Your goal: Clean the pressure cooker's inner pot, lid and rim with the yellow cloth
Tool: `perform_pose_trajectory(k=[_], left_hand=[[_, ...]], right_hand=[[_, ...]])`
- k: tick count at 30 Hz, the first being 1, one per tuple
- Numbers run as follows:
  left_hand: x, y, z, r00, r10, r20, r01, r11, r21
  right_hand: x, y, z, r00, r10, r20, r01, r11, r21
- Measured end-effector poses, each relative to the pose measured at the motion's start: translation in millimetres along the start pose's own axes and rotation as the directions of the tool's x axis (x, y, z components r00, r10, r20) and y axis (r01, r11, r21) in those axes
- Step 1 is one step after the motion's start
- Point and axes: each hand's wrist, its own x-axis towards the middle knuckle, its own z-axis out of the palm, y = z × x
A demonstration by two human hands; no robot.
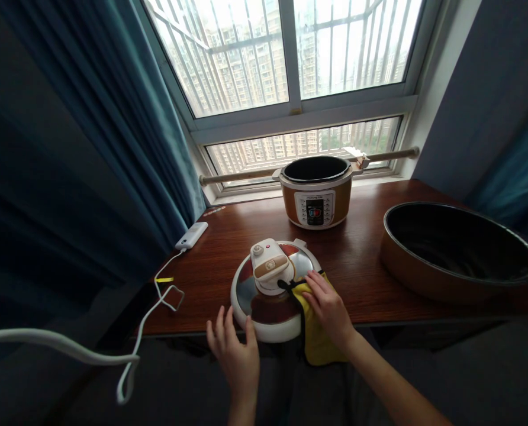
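A round pressure cooker lid with a white rim, shiny top and beige handle lies at the table's front edge. My right hand presses a yellow cloth with dark edging onto the lid's right side, and part of the cloth hangs over the table edge. At the lid's front left is my left hand, fingers spread; whether the fingertips touch the rim I cannot tell. Behind the lid stands the pressure cooker body, brown and white, with a control panel and its top uncovered.
A large brown pot with a dark inside stands at the right of the wooden table. On the left lie a white power bank and its white cable. A blue curtain hangs beside the barred window.
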Motion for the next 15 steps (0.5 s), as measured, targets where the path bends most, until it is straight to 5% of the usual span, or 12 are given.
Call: perform_pose_trajectory(k=[5,10,12,15], left_hand=[[4.5,-15.1,10.0,0.999,0.032,0.035,-0.032,0.999,0.009],[6.9,-18.0,9.9,0.996,0.046,0.076,-0.041,0.997,-0.063],[6.7,-17.6,9.3,0.991,0.013,0.130,-0.001,0.996,-0.094],[4.6,-18.9,10.9,0.980,-0.039,0.194,0.059,0.993,-0.098]], right_hand=[[25.6,16.4,-12.9,0.978,0.109,-0.178,-0.103,0.994,0.040],[92.2,21.2,-22.0,0.926,0.148,-0.346,-0.145,0.989,0.034],[119.1,21.4,-11.4,0.948,0.153,-0.280,-0.131,0.987,0.096],[145.4,22.0,14.5,0.998,0.067,-0.019,-0.063,0.985,0.158]])
